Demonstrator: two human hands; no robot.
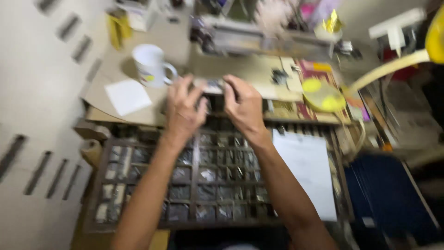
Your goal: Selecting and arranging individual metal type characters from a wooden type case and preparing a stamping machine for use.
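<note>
View: I am looking down over my own two bare arms at a cluttered workbench; the picture is smeared by motion, so fine detail is lost.
Left hand: my left hand (184, 109) is raised at the far edge of the tray, fingers curled around one end of a small metal holder (213, 86).
Right hand: my right hand (243, 104) grips the other end of the same holder; the two hands sit close together, nearly touching, both clamped on it.
Held thing: the small metal holder is greyish and oblong, lifted just above the bench, between the tray and the cardboard sheet; what it carries I cannot tell.
Below my arms: a wooden compartment tray (99, 185), divided into many small cells filled with small grey metal pieces.
On the tray: a white sheet of paper (307, 171) lies over its right side.
Left of my hands: a white mug (149, 65) stands on a cardboard sheet (240, 67), near a white paper square (127, 96).
Right of my hands: a round yellow object (322, 96).
Step, as I judge it: steadying and adjusting the holder with both hands.
Next move calls for: a level, firm two-handed grip, I think, so nothing slides out.
</note>
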